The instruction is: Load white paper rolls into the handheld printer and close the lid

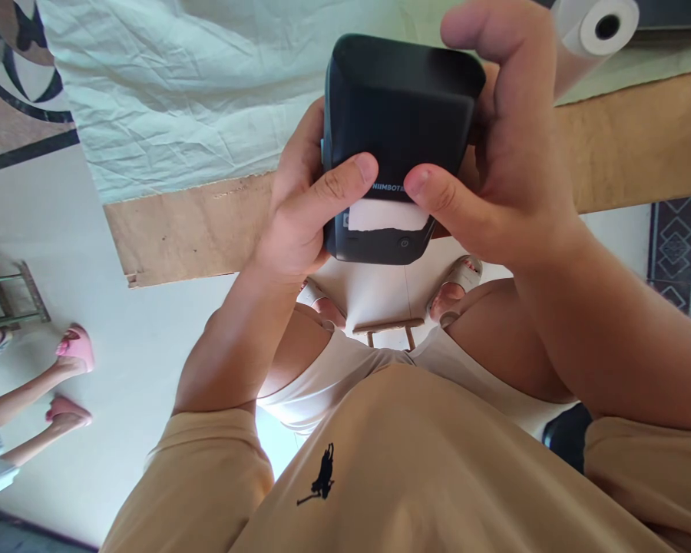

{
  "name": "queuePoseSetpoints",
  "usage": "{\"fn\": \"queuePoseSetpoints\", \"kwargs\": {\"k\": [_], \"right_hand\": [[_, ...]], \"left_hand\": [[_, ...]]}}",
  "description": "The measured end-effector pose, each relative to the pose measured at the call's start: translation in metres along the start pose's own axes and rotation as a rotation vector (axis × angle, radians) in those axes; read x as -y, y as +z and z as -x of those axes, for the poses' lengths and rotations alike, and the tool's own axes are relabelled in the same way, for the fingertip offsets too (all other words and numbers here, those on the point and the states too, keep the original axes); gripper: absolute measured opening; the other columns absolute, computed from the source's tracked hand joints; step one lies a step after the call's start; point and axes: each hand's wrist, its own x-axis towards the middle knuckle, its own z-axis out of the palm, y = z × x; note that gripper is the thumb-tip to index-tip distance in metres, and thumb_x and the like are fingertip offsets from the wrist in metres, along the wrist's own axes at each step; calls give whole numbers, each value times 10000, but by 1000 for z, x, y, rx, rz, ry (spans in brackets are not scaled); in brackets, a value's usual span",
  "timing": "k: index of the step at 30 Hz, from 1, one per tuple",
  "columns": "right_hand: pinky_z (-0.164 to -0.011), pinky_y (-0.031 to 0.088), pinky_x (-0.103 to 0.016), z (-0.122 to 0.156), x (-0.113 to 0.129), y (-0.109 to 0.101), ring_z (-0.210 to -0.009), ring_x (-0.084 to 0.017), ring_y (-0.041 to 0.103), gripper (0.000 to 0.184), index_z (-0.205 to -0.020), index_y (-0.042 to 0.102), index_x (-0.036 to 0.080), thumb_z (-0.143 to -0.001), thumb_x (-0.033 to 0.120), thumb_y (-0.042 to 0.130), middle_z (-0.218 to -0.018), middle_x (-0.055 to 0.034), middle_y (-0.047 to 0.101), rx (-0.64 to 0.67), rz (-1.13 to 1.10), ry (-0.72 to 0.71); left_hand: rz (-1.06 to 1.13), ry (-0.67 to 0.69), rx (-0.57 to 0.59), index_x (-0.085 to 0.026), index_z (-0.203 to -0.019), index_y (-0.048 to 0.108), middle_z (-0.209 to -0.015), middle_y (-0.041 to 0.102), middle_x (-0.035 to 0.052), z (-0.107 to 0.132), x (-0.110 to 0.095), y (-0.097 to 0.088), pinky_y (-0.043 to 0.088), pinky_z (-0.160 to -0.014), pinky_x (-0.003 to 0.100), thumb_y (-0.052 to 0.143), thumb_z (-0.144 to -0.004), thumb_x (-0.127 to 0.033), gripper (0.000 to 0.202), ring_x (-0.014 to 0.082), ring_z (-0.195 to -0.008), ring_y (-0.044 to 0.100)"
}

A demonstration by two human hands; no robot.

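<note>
A black label printer (400, 115) (marked NIIMBOT) sits in the air over the edge of the bench (207, 230), clasped from both sides. The left hand (302, 215) and the right hand (512, 169) curl their fingers (345, 180) closed around it, with both thumbs pressing at the white label (387, 216) in its slot.

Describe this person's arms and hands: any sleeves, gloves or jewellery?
The left hand and right hand are bare: no gloves, rings or watch show. Short tan sleeves of a T-shirt leave the forearms uncovered. A small black emblem marks the shirt's chest.
</note>
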Motion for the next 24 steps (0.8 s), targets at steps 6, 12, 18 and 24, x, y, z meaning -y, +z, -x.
{"fn": "queuePoseSetpoints", "kwargs": {"k": [6, 12, 18, 24], "right_hand": [[-1056, 370, -138, -2, 2, -3, -1140, -30, 367, 603, -1185, 262, 88, -718, 420, 450, -1197, -51, 306, 12, 52, -42], [-887, 425, -78, -1, -5, 0, -1074, 7, 391, 640, -1220, 236, 82, -727, 437, 438, -1232, -50, 290, -11, 37, -22], [-1095, 331, -118, -2, -6, 1, -1239, 7, 288, 569, -1258, 158, 184, -774, 387, 379, -1304, 12, 202, -30, 66, -78], [-1157, 263, -175, -1, -5, 0, -1255, -30, 277, 593, -1272, 181, 144, -775, 428, 334, -1308, -1, 245, -3, 220, -30]], "left_hand": [[-9, -32, 4, -190, -908, 503, -753, 553, 14, 0, 0, -2, 351, -562, 229, 607, -685, -247, 253, 140, -693, 557], [113, -15, 22, -207, -992, 536, -927, 598, 40, -1, 1, 2, 413, -859, 312, 559, -727, -213, 266, 239, -1097, 494], [177, -136, -49, -222, -1162, 464, -1010, 596, 18, -2, -4, 5, 364, -1009, 280, 250, -856, -419, 422, 146, -1212, 411], [131, -231, -48, -226, -1127, 508, -846, 653, 18, -6, -5, -1, 395, -958, 249, 175, -863, -429, 471, 136, -1140, 473]]}}
